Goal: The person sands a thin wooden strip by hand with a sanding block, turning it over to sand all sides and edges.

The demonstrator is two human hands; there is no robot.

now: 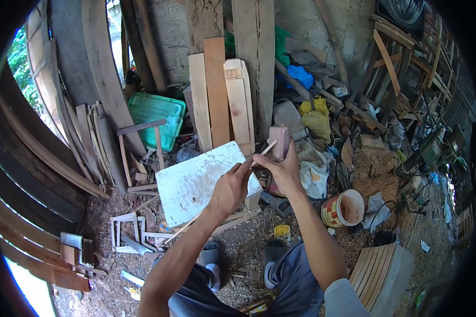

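My left hand (230, 186) is closed around a thin wooden stick (266, 148), whose upper end slants up to the right. Behind my left forearm, what looks like its lower part continues down to the left. My right hand (286, 170) grips a reddish-brown block (279, 143), its thumb reaching over to the stick near my left fingertips. The block stands right beside the stick's upper end. Both hands are above the right edge of a white, paint-speckled board (195, 182), which lies tilted below them.
Planks (214, 95) lean on the wall ahead, left of a heap of bags and scraps. A green crate lid (156, 120) rests at the left. Wooden frames (128, 232) lie on the ground. At the right are a bucket (331, 210), sawdust (373, 171) and a slatted wooden piece (373, 272).
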